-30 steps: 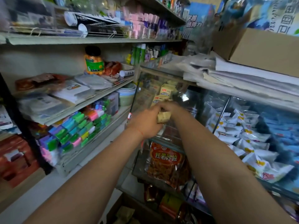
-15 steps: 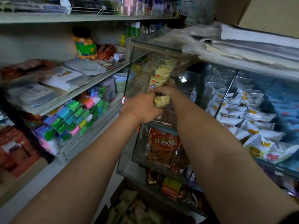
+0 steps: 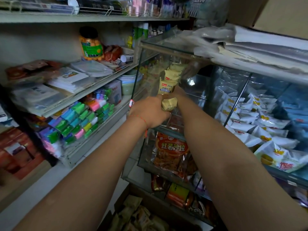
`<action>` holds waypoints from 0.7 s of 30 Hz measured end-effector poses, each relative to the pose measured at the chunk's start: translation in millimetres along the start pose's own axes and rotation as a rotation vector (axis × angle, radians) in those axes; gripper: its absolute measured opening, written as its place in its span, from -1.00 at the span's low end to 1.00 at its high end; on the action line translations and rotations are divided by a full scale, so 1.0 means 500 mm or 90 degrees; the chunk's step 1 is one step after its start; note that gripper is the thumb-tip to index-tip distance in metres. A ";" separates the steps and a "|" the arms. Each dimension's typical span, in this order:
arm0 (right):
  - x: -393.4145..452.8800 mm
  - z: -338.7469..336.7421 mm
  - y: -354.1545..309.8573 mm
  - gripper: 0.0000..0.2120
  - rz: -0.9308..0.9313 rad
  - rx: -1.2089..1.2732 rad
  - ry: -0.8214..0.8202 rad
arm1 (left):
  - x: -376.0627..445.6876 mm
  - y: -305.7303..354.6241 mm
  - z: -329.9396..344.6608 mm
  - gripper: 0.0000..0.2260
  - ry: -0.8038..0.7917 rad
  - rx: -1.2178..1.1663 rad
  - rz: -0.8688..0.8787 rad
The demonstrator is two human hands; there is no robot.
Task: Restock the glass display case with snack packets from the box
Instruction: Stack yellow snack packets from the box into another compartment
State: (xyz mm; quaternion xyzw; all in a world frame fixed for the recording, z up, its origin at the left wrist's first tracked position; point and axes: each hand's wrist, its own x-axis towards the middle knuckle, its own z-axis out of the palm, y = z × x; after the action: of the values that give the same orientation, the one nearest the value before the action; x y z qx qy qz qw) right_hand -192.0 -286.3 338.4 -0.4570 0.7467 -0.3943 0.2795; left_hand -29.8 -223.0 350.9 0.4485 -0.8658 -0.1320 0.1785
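The glass display case [image 3: 139,75] stands in front of me, open on my side. On its upper shelf stands a row of pale yellow snack packets [image 3: 172,73]. My left hand [image 3: 148,113] grips a small bunch of the same yellow packets [image 3: 169,105] at the shelf's front edge. Just beyond it, my right hand [image 3: 179,93] reaches into the case and touches the front packet of the row. Its fingers are hidden behind that packet. The cardboard box [image 3: 123,200] sits on the floor below, with several packets [image 3: 141,217] inside.
An orange-red snack bag [image 3: 171,151] fills the case's lower shelf. White packets [image 3: 260,127] pile up in the right compartment. Stacked sheets [image 3: 250,47] lie on the case's glass top. Shelves on the left carry coloured packs [image 3: 80,120] and a jar [image 3: 90,45].
The view has tilted down, bringing the floor box into sight. Both hands have stayed at the upper shelf, and the left keeps its bunch of packets.
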 end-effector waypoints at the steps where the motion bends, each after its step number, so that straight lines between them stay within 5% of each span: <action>1: 0.004 0.000 0.003 -0.65 -0.023 -0.009 0.011 | -0.001 0.000 0.000 -0.55 0.002 -0.001 0.000; 12: 0.019 -0.001 0.008 -0.60 0.023 0.053 0.069 | -0.001 -0.005 0.009 -0.62 0.059 -0.064 0.002; 16: 0.005 -0.011 0.002 -0.87 0.102 0.152 0.114 | -0.006 -0.008 0.009 -0.64 0.121 -0.118 0.052; 21: -0.043 -0.045 -0.027 -0.62 0.172 0.165 0.187 | -0.009 -0.008 0.001 -0.66 0.175 -0.236 0.065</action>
State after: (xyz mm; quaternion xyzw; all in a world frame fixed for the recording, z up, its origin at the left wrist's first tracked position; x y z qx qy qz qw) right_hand -194.2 -263.1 363.2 -0.2510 0.7766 -0.5084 0.2745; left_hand -24.7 -221.7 347.9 0.3776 -0.8159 -0.2173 0.3802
